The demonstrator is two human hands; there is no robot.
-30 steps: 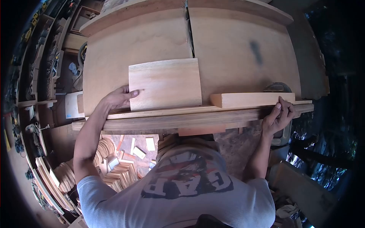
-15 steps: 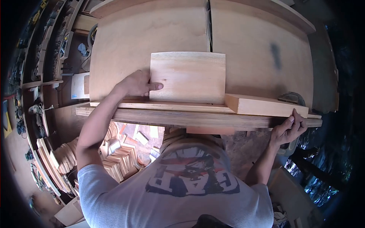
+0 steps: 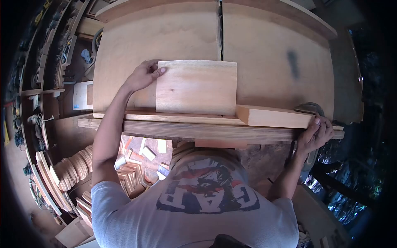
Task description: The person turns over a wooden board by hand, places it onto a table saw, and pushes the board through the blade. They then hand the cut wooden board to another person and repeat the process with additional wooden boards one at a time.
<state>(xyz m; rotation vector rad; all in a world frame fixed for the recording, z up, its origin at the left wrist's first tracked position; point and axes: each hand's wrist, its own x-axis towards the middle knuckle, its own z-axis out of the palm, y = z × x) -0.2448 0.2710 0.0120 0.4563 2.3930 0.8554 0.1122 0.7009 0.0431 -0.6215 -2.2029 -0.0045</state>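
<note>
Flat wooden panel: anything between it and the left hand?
Nothing visible. The left hand is on the flat wooden panel's upper left corner; the wooden block sits by the opposite lower corner, clear of that hand.

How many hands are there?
2: the left hand at the upper left corner of the wooden panel, the right hand at the right end of the wooden block.

Left grip (image 3: 144, 76) on pale board (image 3: 196, 89) — right grip (image 3: 316, 134) at wooden block (image 3: 275, 116).
</note>
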